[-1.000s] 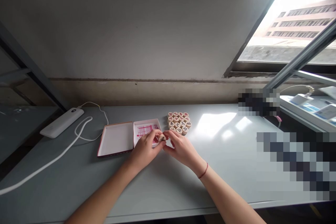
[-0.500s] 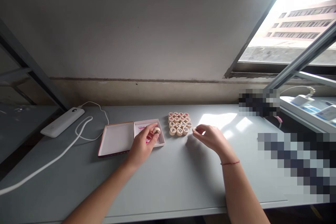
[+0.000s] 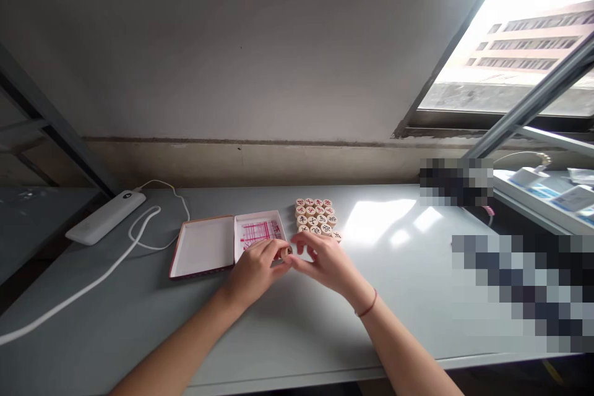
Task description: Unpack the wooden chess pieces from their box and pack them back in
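bright window light from the right, glare patches on desk (image 3: 394,322), dim wall (image 3: 208,62)

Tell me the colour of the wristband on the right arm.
The wristband is dark red, best seen in the head view.

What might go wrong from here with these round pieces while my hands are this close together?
The small piece in your left hand could slip, as your right hand meets it at the fingertips; being round, it might roll.

Your right hand also sits right at the near side of the piece block, so a knuckle could nudge the rows or the corner piece.
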`<action>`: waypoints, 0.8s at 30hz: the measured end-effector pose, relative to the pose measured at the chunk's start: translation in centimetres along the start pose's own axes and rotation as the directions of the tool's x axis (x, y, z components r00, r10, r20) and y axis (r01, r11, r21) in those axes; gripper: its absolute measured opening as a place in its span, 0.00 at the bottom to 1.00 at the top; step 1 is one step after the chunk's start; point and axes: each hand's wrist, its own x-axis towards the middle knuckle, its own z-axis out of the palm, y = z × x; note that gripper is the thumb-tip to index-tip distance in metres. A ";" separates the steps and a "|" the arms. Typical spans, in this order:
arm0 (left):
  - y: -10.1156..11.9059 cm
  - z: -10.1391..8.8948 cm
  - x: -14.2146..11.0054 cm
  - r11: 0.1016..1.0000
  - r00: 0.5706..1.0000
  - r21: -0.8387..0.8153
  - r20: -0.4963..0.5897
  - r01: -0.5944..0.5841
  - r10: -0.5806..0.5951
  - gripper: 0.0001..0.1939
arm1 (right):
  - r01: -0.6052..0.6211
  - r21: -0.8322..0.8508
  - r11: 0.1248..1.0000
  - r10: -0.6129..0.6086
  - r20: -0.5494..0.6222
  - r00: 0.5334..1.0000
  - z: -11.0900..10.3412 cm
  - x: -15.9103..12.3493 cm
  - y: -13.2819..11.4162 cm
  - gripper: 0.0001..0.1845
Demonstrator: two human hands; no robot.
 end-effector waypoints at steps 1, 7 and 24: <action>0.1 0.1 -0.1 1.000 1.000 0.012 -0.005 -0.014 0.014 0.03 | 0.016 0.004 1.000 -0.016 0.004 1.000 0.6 0.0 -0.6 0.11; 0.1 0.1 -0.1 1.000 1.000 -0.027 0.009 0.007 -0.007 0.09 | 0.010 0.030 0.999 -0.007 -0.095 0.995 -0.2 0.1 0.1 0.09; -0.8 -1.1 0.3 0.998 0.991 0.009 0.114 0.062 -0.063 0.12 | -0.433 -0.181 0.883 0.431 -0.052 0.901 -4.0 -1.6 7.3 0.13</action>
